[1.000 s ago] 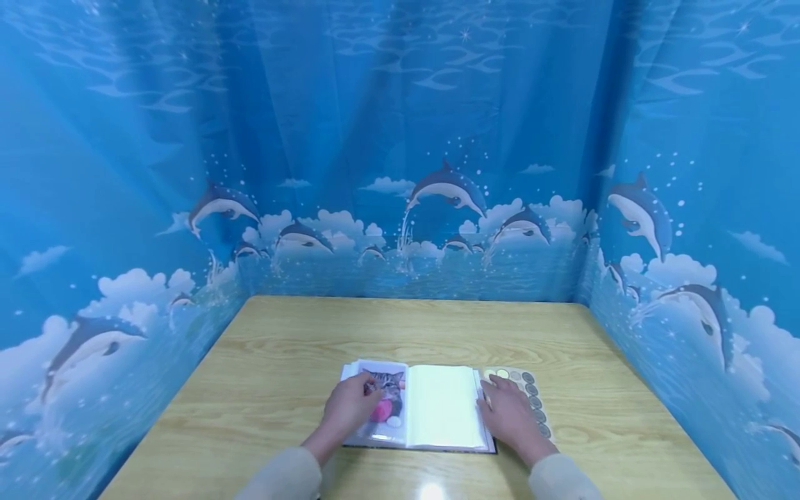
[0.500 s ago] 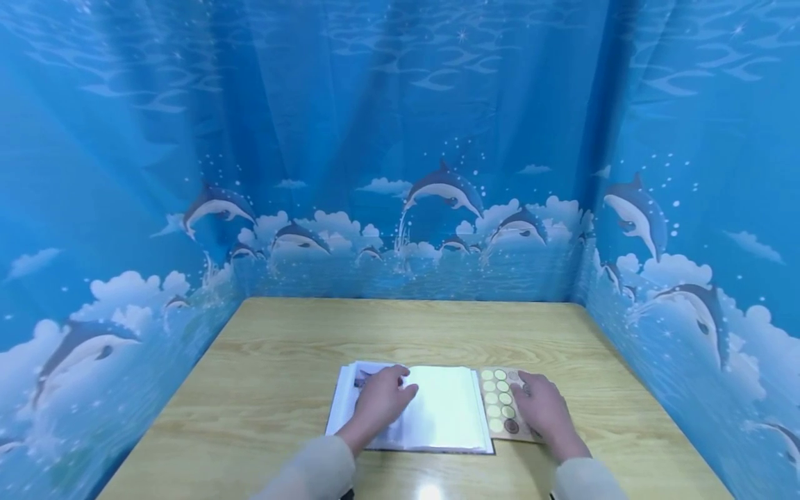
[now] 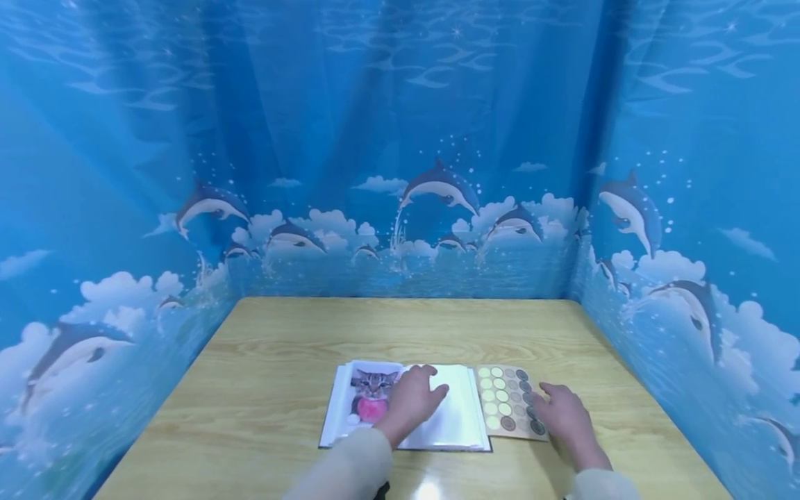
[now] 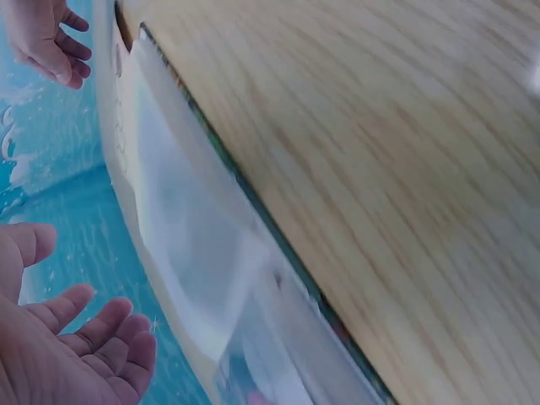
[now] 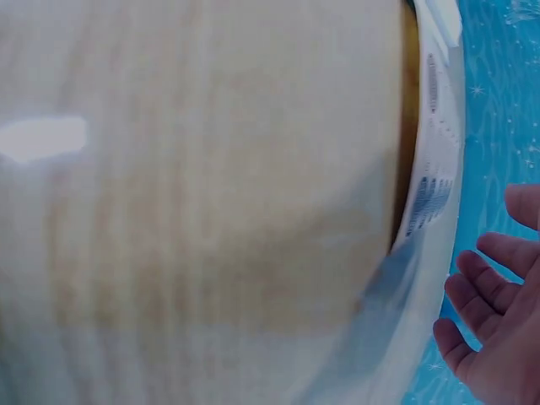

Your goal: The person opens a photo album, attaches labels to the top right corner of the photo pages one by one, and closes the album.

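A photo album (image 3: 459,417) lies open on the table, with a photo of a kitten with a pink ball (image 3: 373,399) on its left page and a blank white right page. My left hand (image 3: 414,401) is above the album's middle, fingers loosely bent and holding nothing; the left wrist view shows its palm (image 4: 76,354) apart from the pages. Just right of the album lies a sheet of round stickers (image 3: 503,396), pale yellow, brown and dark grey. At this sheet's right edge is my right hand (image 3: 567,420), its fingers (image 5: 485,287) relaxed, with nothing in them.
The wood-grain table (image 3: 281,333) extends around the album and sheet. A blue curtain (image 3: 400,173) printed with dolphins hangs behind the table and on both sides. Glare marks the table's near edge.
My left hand has moved right from the kitten photo to the album's middle. My right hand has left the album's right edge, crossing the sticker sheet to its far right side.
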A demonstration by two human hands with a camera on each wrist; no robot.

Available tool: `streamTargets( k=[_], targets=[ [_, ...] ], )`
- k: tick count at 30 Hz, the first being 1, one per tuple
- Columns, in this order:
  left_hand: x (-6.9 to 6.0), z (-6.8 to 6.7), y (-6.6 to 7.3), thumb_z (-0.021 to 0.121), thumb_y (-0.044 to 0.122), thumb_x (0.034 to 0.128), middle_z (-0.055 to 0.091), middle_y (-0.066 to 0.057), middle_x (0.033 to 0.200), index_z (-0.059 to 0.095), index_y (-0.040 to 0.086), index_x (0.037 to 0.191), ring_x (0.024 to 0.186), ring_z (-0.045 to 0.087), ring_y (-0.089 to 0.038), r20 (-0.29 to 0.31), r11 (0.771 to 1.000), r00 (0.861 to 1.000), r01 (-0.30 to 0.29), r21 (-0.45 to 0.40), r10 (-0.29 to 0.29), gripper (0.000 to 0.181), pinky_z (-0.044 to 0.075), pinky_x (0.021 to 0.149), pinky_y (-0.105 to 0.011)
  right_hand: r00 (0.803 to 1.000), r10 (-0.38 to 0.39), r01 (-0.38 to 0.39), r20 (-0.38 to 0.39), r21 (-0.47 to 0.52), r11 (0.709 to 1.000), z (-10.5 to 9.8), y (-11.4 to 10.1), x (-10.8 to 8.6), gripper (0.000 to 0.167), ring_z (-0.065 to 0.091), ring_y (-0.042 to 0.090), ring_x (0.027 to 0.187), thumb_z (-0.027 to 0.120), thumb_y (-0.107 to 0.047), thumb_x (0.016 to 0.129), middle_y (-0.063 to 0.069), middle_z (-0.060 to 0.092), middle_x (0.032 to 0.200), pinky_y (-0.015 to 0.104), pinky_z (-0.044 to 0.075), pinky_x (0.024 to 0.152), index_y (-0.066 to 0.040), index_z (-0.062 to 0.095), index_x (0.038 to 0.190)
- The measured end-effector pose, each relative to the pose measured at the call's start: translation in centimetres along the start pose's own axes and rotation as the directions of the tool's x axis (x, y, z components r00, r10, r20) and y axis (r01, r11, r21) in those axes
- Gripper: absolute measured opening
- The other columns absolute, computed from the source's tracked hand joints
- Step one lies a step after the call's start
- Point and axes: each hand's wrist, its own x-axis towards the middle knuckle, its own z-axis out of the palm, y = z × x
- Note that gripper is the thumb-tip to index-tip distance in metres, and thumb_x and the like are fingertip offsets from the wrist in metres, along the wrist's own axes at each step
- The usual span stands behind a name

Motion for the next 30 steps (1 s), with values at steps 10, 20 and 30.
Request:
streamTargets(
  k=[10, 20, 30],
  targets=[
    [0.5, 3.7, 2.2, 0.071, 0.034, 0.0897, 0.066, -0.012, 0.105, 0.069, 0.006, 0.116, 0.098, 0.061, -0.030, 0.032, 0.990, 0.999, -0.033, 0.140, 0.029, 0.038, 0.051, 0.081, -0.045, 1.000, 0.009, -0.009, -0.008, -0.078, 0.997, 1.0, 0.6, -0.4, 0.061, 0.041, 0.060, 0.121, 0.046, -0.037, 0.102, 0.040, 0.044, 0.135, 0.075, 0.034, 0.095, 0.014, 0.047, 0.135],
    [1.0, 6.2, 3.1, 0.069, 0.038, 0.0909, 0.065, -0.009, 0.111, 0.069, 0.009, 0.117, 0.107, 0.058, -0.026, 0.060, 0.972, 0.996, -0.071, 0.224, 0.059, 0.039, 0.049, 0.087, -0.041, 0.999, 0.035, -0.035, -0.003, -0.068, 0.997, 1.0, 0.1, -0.6, 0.062, 0.037, 0.059, 0.124, 0.045, -0.039, 0.102, 0.040, 0.039, 0.138, 0.075, 0.031, 0.098, 0.014, 0.047, 0.135],
    [1.4, 7.8, 3.3, 0.064, 0.044, 0.0927, 0.055, -0.017, 0.135, 0.069, 0.013, 0.121, 0.132, 0.045, -0.034, 0.116, 0.949, 0.993, -0.063, 0.309, 0.028, 0.042, 0.037, 0.109, -0.052, 0.998, 0.062, -0.060, 0.014, -0.100, 0.993, 1.3, 0.1, -0.7, 0.063, 0.034, 0.060, 0.125, 0.044, -0.039, 0.102, 0.041, 0.035, 0.140, 0.075, 0.030, 0.098, 0.013, 0.046, 0.136]
  ],
)
